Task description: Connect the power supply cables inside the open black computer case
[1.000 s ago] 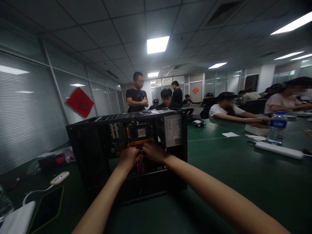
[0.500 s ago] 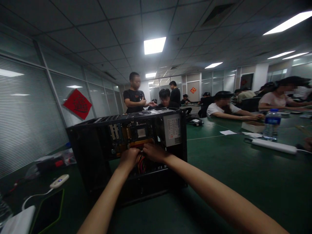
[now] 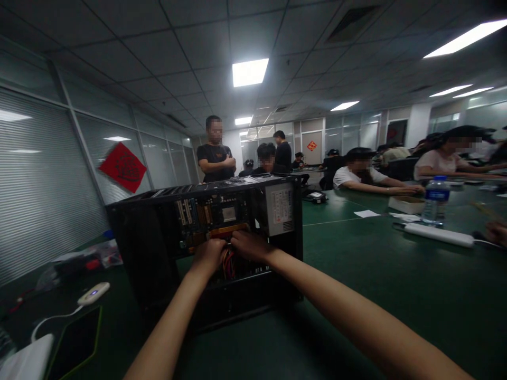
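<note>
A black computer case [image 3: 158, 195] lies on the green table with its open side facing me. Inside it are a circuit board [image 3: 216, 203] and, at the right, a silver power supply [image 3: 280, 208]. My left hand [image 3: 210, 253] and my right hand [image 3: 250, 245] reach into the opening, close together, below the orange strip on the board. Both have bent, closed fingers; whatever they pinch is hidden. Just beneath them hangs a bundle of coloured cables [image 3: 228, 264].
On the left are a phone [image 3: 77, 343], a small white device [image 3: 94, 294] and plastic bags [image 3: 106, 254]. A water bottle [image 3: 435, 200], a white power strip [image 3: 439, 235] and an open box [image 3: 406, 204] stand right. Several people are beyond.
The view has shifted slightly, while both hands stay at about the same spot in the case. The standing person's outstretched hand has drawn in towards the body.
</note>
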Demonstrator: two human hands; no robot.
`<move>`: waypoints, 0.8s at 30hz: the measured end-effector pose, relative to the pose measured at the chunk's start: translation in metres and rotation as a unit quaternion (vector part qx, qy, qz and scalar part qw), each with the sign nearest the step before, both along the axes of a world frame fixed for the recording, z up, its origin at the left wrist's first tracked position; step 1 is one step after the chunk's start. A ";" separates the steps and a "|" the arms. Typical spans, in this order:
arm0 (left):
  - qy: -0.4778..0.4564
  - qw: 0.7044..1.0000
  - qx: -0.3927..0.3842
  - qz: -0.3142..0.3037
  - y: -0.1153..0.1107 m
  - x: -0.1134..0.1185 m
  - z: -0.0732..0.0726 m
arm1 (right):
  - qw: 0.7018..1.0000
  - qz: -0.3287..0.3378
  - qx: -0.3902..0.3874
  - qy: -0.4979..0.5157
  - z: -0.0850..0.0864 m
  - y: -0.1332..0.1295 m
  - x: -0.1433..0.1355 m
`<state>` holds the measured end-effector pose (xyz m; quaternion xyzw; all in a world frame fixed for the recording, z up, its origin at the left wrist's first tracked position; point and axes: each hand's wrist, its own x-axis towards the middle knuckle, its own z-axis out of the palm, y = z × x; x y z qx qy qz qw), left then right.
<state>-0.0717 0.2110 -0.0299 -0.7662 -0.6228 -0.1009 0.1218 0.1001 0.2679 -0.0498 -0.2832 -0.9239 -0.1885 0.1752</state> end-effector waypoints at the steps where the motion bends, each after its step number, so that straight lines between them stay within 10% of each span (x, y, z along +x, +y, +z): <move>1: -0.002 1.000 0.002 -0.001 0.001 -0.001 -0.001 | 1.000 -0.003 0.003 -0.005 0.000 0.000 0.000; 24: -0.063 0.998 0.007 0.009 0.008 -0.002 -0.004 | 0.995 -0.046 -0.080 0.028 0.001 0.000 -0.003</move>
